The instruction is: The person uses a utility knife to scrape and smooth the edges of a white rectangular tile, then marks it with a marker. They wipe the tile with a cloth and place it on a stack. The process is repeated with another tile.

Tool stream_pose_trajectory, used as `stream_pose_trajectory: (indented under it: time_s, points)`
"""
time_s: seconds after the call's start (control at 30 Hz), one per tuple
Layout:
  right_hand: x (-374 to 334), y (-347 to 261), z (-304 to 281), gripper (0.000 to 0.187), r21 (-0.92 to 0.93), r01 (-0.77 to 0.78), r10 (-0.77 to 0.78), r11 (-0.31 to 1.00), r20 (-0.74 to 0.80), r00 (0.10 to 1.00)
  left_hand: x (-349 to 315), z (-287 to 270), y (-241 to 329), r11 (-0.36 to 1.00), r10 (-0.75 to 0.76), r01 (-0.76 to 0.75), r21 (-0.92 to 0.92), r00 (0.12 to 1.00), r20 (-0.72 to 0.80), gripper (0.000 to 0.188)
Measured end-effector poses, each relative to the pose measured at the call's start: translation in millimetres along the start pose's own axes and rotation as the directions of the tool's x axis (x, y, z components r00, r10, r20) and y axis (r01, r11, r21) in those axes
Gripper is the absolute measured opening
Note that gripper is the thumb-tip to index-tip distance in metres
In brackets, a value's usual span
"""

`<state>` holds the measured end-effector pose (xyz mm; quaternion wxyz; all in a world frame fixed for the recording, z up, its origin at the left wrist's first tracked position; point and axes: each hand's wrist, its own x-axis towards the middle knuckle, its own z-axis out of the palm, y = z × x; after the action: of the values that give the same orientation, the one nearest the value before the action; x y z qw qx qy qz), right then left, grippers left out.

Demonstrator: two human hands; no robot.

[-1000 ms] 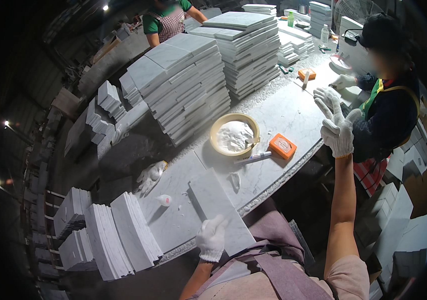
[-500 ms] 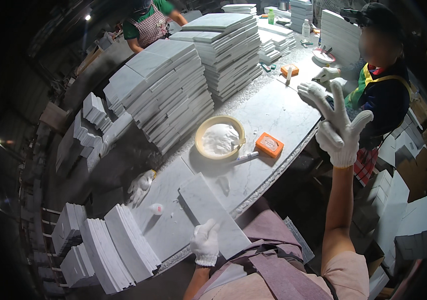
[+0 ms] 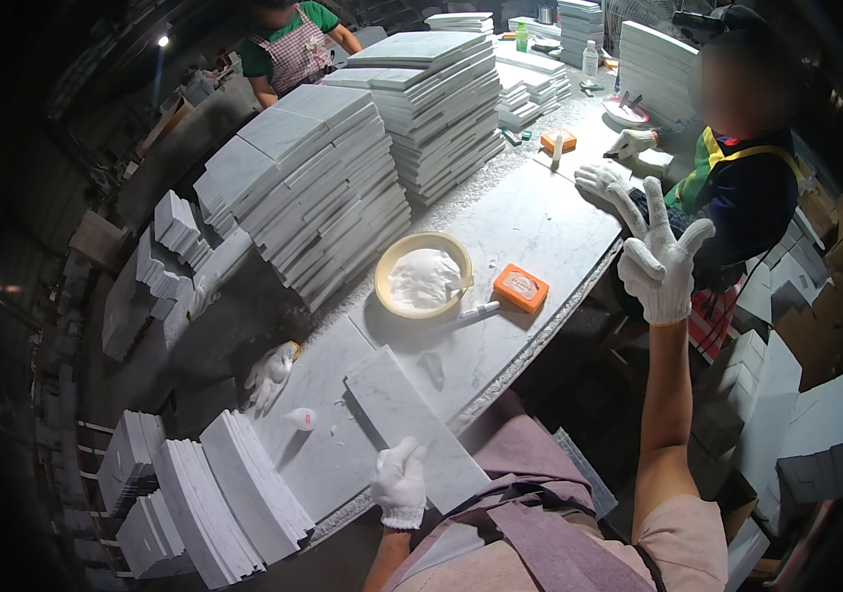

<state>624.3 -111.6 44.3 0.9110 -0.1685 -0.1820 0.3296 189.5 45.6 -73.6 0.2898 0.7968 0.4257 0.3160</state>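
Observation:
My left hand (image 3: 401, 483), in a white knit glove, is closed on the near left edge of a grey-white marble tile (image 3: 411, 409). The tile lies aslant on the pale worktable, its lower end close to my apron. Also gloved, my right hand (image 3: 658, 271) is raised past the table's right edge. It holds nothing; some fingers are stretched apart and at least one is bent. A co-worker's gloved hand (image 3: 604, 183) appears just behind its fingertips. On the table lie a cream bowl of white powder (image 3: 424, 276), an orange box (image 3: 521, 288) and a white marker (image 3: 477, 313).
Tall tile stacks (image 3: 318, 187) line the table's far side. More tiles (image 3: 234, 493) stand at the lower left, near a small white bottle (image 3: 300, 419) and a loose glove (image 3: 271, 375). A co-worker (image 3: 747, 187) is at the right, another person (image 3: 293, 49) behind the stacks. Cartons (image 3: 821, 345) crowd the right.
The whole view has shifted slightly, so things sit a little further left. My right hand stays raised with fingers apart, and my left hand stays on the tile.

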Motion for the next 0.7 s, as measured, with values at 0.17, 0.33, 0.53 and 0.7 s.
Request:
stream_pose_trajectory:
  time_s: [0.17, 0.33, 0.53, 0.7]
  points:
    - [-11, 6, -1, 0.107, -0.127, -0.004, 0.007, 0.992, 0.024, 1.000, -2, 6, -4, 0.993, -0.076, 0.076, -0.094, 0.997, 0.006, 0.023]
    - [-32, 30, -20, 0.106, -0.110, -0.140, 0.153, 0.984, 0.126, 0.980, -3, 9, -9, 0.927, -0.244, 0.258, -0.270, 0.966, 0.085, 0.026]
    - [-125, 140, -9, 0.060, -0.496, -0.756, 0.722, 0.427, -0.316, 0.615, 3, 10, -3, 0.672, -0.441, 0.533, -0.515, 0.846, 0.300, 0.032]
    - [-179, 192, 38, 0.045, -0.608, -0.734, 0.714, 0.302, -0.365, 0.597, 6, 15, 18, 0.483, -0.400, 0.662, -0.574, 0.749, 0.527, 0.029]
